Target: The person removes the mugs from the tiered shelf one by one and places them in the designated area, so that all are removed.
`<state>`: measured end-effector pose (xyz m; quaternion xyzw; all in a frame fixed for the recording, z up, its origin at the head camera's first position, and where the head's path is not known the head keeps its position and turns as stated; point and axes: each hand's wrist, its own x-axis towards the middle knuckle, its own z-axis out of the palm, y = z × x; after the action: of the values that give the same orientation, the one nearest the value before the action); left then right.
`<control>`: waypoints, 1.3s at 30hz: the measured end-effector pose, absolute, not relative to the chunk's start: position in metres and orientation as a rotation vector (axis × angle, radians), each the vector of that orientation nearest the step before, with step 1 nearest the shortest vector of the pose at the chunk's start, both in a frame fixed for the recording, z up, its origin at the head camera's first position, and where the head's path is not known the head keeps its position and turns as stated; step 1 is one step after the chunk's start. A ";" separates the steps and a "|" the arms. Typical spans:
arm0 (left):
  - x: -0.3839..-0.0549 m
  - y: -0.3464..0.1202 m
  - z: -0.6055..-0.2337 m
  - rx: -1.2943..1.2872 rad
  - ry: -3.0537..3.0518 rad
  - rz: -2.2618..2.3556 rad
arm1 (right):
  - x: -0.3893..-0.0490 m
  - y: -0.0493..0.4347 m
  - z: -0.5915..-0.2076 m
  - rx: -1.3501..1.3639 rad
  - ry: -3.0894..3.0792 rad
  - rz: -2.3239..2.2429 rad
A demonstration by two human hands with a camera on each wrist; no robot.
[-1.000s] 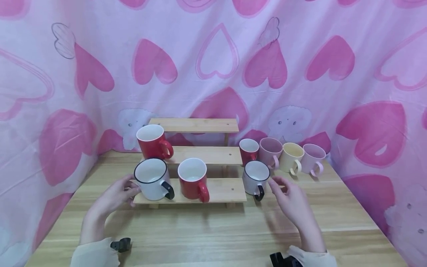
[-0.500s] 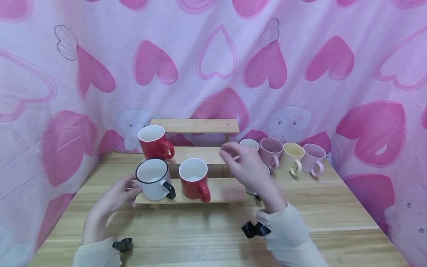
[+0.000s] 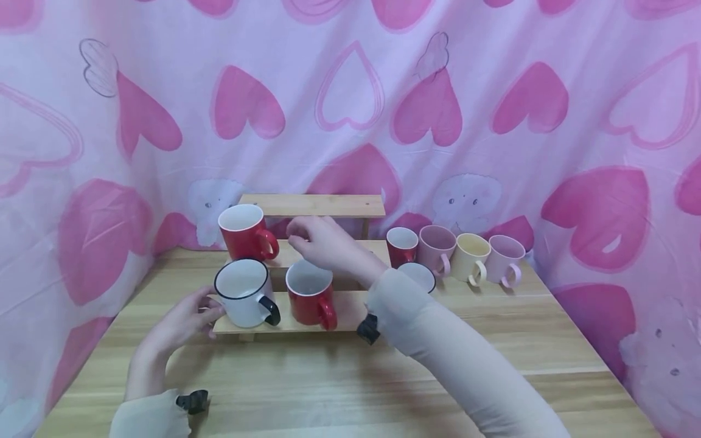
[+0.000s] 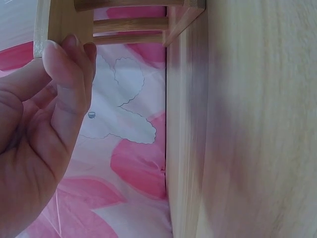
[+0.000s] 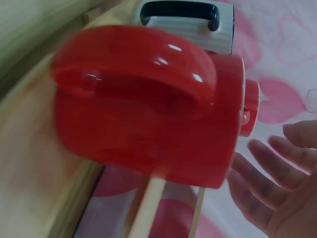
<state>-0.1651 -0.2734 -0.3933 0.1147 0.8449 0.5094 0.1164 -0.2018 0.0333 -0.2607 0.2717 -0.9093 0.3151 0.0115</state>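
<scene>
A three-tier wooden shelf [image 3: 312,205] stands on the table. My left hand [image 3: 183,325] pinches the left end of its lowest board [image 4: 69,20] between thumb and fingers. On that board are a white mug [image 3: 241,311] with black rim and handle, and a red mug [image 3: 305,307]. Another red mug [image 3: 240,243] sits at the left of the middle tier. My right hand [image 3: 325,243] hangs over the front red mug, holding nothing, its fingers loosely bent toward the middle-tier mug. In the right wrist view the front red mug fills the centre, beside the fingers [image 5: 267,171].
Right of the shelf stand a small red mug [image 3: 401,254], a mauve mug [image 3: 432,257], a yellow mug [image 3: 465,263] and a lilac mug [image 3: 499,267]. A small black-rimmed mug [image 3: 418,277] is partly hidden by my right sleeve [image 3: 438,340]. A heart-patterned curtain [image 3: 350,73] hangs behind.
My right hand has left the small black-rimmed mug on the right and swept left across the shelf, to above the front red mug. My left hand stays at the shelf's end.
</scene>
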 end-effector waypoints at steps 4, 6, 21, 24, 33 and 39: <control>-0.166 -0.274 -0.393 0.335 2.479 1.475 | -0.218 0.018 -0.254 0.874 -2.910 1.036; -0.166 -0.274 -0.393 0.335 2.479 1.474 | -0.225 0.011 -0.252 0.860 -2.953 1.056; -0.166 -0.271 -0.392 0.315 2.489 1.476 | -0.237 -0.014 -0.256 0.736 -3.171 1.290; -0.166 -0.271 -0.392 0.315 2.493 1.466 | -0.237 -0.018 -0.258 0.691 -3.168 1.298; -0.165 -0.271 -0.393 0.306 2.495 1.450 | -0.234 -0.021 -0.266 0.550 -3.069 1.466; -0.165 -0.273 -0.392 0.335 2.485 1.480 | -0.231 -0.014 -0.261 0.490 -3.016 1.560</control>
<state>-0.1652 -0.2732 -0.3920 0.1144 0.8478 0.5050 0.1147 -0.2309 -0.0142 -0.2612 0.1412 -0.8699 0.4500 -0.1441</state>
